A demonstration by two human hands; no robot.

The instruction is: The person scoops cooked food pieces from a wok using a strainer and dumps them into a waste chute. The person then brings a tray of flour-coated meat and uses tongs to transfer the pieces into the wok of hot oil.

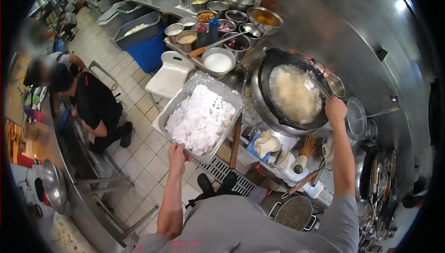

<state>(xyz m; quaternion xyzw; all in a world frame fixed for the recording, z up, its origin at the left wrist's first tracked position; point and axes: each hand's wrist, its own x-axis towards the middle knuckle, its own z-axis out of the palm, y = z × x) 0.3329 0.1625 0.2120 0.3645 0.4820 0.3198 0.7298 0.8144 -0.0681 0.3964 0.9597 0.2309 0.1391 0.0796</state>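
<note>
My left hand (177,159) is closed on the near rim of a rectangular metal pan (160,122). White, flour-dusted pieces (200,119) are heaped inside it. To the right, a large black wok (265,74) holds pale, bubbling oil (294,95), with flame showing behind its far rim. My right hand (336,110) is wrapped round what look like metal tongs (322,87) at the wok's right side. Their tips reach over the oil near a small whitish piece (309,82). Foam hides whatever else lies in the oil.
Bowls of ingredients (199,3) crowd the back counter. A bowl of white powder (219,62) stands beyond the pan, near a white chair (171,74). A strainer (356,118) lies right of the wok. A bamboo brush (306,150) stands nearer me. A person in black (95,98) works at left.
</note>
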